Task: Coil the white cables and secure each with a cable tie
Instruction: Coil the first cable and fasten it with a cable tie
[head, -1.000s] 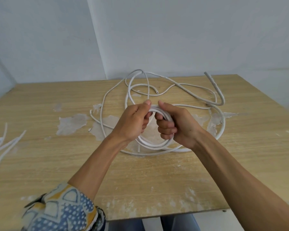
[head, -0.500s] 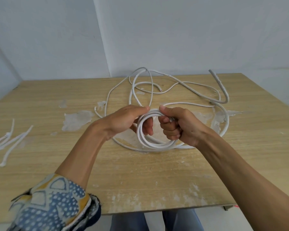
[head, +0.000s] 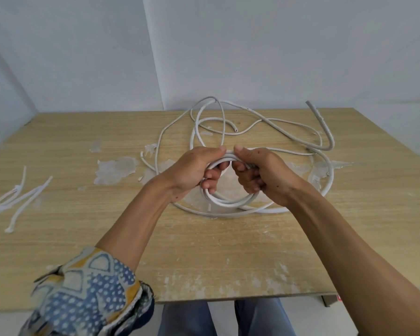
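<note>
1. Head view: a wooden table with white patches on it stands in a corner of pale walls.
2. The left hand and the right hand both grip the top of a small coil of white cable. Their thumbs are close together over the middle of the table.
3. The loose cable sprawls behind the hands, so I think the winding step is going on.
4. Next, more loose cable must go into the ring. The thin white ties, probably the cable ties, lie far to the left.
</note>
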